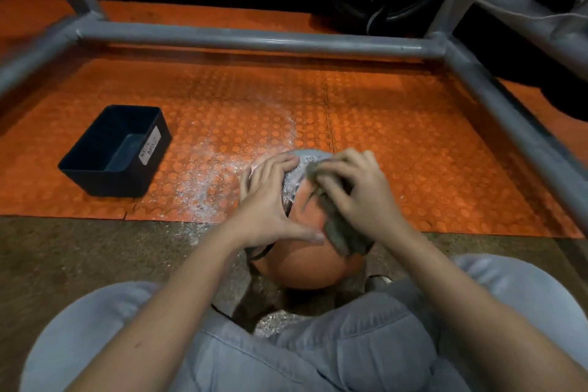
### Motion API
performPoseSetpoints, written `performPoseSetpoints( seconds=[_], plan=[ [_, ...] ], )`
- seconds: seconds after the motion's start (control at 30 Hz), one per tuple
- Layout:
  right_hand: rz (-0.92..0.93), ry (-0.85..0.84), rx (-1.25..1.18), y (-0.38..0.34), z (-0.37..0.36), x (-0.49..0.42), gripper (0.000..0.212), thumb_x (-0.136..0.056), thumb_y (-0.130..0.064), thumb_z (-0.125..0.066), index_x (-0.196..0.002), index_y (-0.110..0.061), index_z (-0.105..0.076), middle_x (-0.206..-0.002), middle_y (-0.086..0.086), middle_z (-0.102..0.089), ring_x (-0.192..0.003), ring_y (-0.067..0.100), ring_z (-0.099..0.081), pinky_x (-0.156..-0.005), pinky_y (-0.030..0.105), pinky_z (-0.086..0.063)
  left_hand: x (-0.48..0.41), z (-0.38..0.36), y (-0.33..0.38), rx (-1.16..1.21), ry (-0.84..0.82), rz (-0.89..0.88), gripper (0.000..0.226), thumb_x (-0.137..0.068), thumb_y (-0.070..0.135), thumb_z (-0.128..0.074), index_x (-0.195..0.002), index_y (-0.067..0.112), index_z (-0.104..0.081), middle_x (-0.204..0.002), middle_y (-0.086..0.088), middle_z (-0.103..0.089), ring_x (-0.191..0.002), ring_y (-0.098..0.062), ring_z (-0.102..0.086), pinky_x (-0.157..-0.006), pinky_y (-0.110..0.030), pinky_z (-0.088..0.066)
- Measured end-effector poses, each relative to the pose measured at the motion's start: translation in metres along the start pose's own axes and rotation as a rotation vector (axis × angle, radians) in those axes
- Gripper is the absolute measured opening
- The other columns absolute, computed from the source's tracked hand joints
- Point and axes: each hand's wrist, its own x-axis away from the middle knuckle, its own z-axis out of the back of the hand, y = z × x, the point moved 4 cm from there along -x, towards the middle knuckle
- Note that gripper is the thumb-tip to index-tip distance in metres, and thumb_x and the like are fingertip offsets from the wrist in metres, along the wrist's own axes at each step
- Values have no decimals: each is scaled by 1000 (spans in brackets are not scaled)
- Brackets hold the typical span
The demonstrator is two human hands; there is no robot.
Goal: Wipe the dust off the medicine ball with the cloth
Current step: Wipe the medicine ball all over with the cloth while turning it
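Right hand (356, 188): fingers curled, cloth (340, 229) gripped, pressed on medicine ball (305, 264) top. Left hand (270, 200): spread flat, ball steadied at 9 o'clock side. Ball rested on floor (95, 248). Dust patch (305, 162) seen at 11 o'clock from cloth; right hand judged nearer.

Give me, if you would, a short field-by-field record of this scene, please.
medicine ball: orange, at the near edge of the mat; far top grey with dust, near side clean
cloth: grey, bunched, on the ball
left hand: fingers spread, rests on the ball
right hand: grips the cloth against the ball
spilled dust: white patch on the mat, left of the ball
bin: dark, open-topped, on the mat's left
frame: grey metal pipes
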Motion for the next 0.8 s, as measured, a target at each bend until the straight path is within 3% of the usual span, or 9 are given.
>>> performPoseSetpoints(
  seconds=[0.07, 0.13, 0.23, 0.37, 0.57, 0.67, 0.73, 0.8],
  plan=[
    [-260, 62, -89, 33, 5, -14, 17, -90, -15, -59, -100, -10, -73, -92, 3, -62, -90, 26, -57, -82, 29, -36, -1, 1, -4, 25, -11, 10, 130, -34, 83, -54, -145, 29, -14, -130, 30, -7, -120, 16, 4, -112, -34, 16],
    [-407, 64, -162, 50, 3, -18, 16, -90, -12, -61, -100, -8, -73, -91, 2, -60, -97, 29, -59, -90, 35, -41, -2, 2, -8, 52, -19, 18, 130, -33, 83, -55, -144, 30, -14, -133, 28, -9, -119, 17, 3, -114, -37, 15],
    [-243, 72, -52, 19, -4, -10, 19, -89, -19, -58, -98, -11, -73, -88, -1, -57, -89, 25, -53, -86, 16, -33, 0, 6, -10, 59, -17, 29, 130, -32, 83, -54, -144, 29, -14, -136, 25, -11, -114, 19, 0, -116, -41, 10],
    [83, -53, 17, -23, -11, 0, 27, -90, -28, -51, -99, -15, -72, -93, 0, -60, -86, 20, -46, -76, 26, -32, 5, 7, -13, 57, -43, 13, 131, -34, 83, -56, -144, 27, -13, -143, 22, -10, -129, 11, 0, -115, -39, 11],
    [-333, 20, -58, 40, 1, -25, 17, -91, -13, -60, -100, -9, -73, -89, -3, -55, -96, 30, -55, -81, 25, -31, 4, 5, -4, 82, -70, 38, 129, -42, 71, -75, -145, 27, -12, -142, 23, -8, -125, 12, 2, -109, -33, 18],
    [-146, 44, 12, 6, -3, -12, 18, -90, -19, -58, -98, -15, -73, -89, -3, -58, -88, 25, -49, -76, 28, -31, 4, 3, -6, 63, -51, 28, 131, -38, 78, -73, -144, 30, -13, -143, 25, -8, -134, 8, 7, -112, -37, 19],
    [62, -21, 41, -23, -12, 0, 22, -90, -26, -53, -97, -18, -72, -92, -1, -61, -85, 25, -50, -75, 34, -36, 6, 3, -8, 78, -37, 17, 129, -35, 80, -64, -143, 30, -15, -139, 28, -9, -134, 10, 10, -113, -39, 17],
    [123, -71, 67, -25, -16, 0, 24, -90, -28, -52, -99, -18, -72, -94, -1, -62, -85, 25, -51, -75, 34, -37, 7, 5, -10, 92, -50, 16, 127, -35, 80, -61, -143, 31, -15, -135, 31, -8, -135, 10, 10, -114, -41, 16]
  ],
)
